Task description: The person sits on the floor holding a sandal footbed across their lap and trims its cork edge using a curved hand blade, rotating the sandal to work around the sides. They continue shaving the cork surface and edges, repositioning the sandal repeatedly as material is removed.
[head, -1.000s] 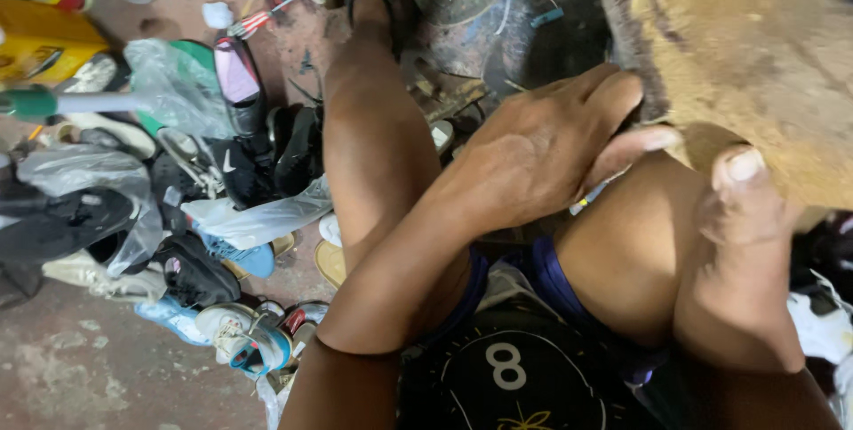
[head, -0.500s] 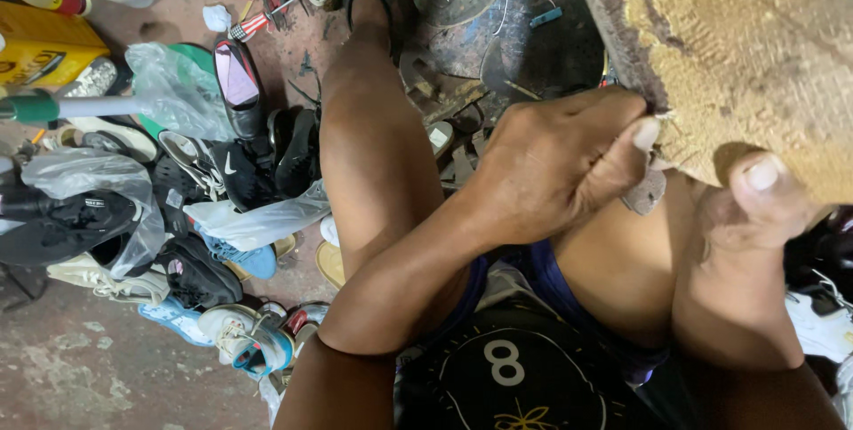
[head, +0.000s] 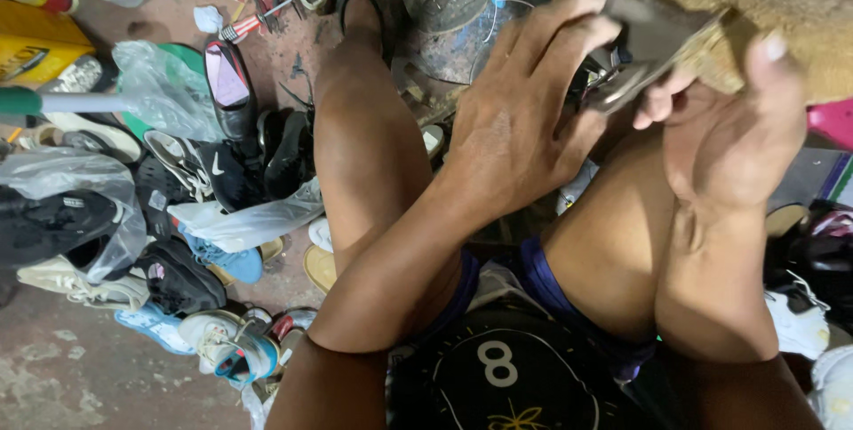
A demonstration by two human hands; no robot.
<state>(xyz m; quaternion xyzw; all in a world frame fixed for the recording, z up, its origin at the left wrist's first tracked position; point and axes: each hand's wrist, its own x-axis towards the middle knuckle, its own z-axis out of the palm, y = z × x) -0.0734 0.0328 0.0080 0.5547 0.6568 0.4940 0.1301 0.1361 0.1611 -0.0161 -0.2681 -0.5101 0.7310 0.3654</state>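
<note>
Now the left hand (head: pixel 524 119) has slid onto the tan sole (head: pixel 764 12), fingers pressing a dark tool (head: pixel 649 48); right hand (head: pixel 729 128) grips underneath.

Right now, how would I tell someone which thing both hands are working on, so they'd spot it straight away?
Start at the seated person's bare right knee, then look just above it to the top right corner. There the left hand and right hand grip a big tan, rough, fuzzy-textured shoe sole, with a dark flat piece pressed on it. Unlike the shoes heaped on the floor, it is held up.
</note>
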